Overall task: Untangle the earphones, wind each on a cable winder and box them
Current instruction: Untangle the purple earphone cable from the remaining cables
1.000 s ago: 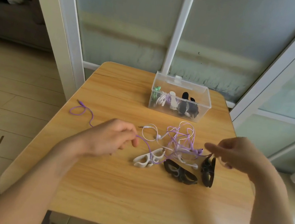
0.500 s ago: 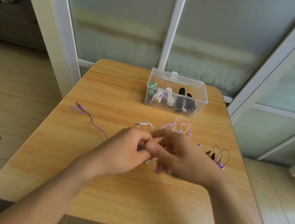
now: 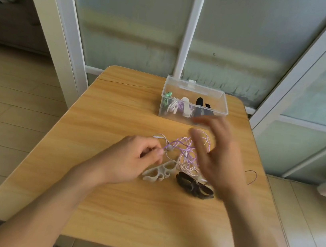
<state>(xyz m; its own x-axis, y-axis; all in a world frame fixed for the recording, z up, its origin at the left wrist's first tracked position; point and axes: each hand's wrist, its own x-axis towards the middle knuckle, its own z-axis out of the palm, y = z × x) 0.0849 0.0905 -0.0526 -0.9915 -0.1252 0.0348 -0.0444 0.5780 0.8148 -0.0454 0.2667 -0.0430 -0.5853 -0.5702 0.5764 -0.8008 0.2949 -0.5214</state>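
left hand [image 3: 131,161]: pinches purple cord of tangled earphones [image 3: 185,153] | right hand [image 3: 216,152]: blurred, fingers spread over tangle | winders [image 3: 159,172]: just below tangle | box [image 3: 194,102]: beyond right hand

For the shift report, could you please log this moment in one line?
left hand: pinching purple cord | right hand: blurred above tangle | box: open
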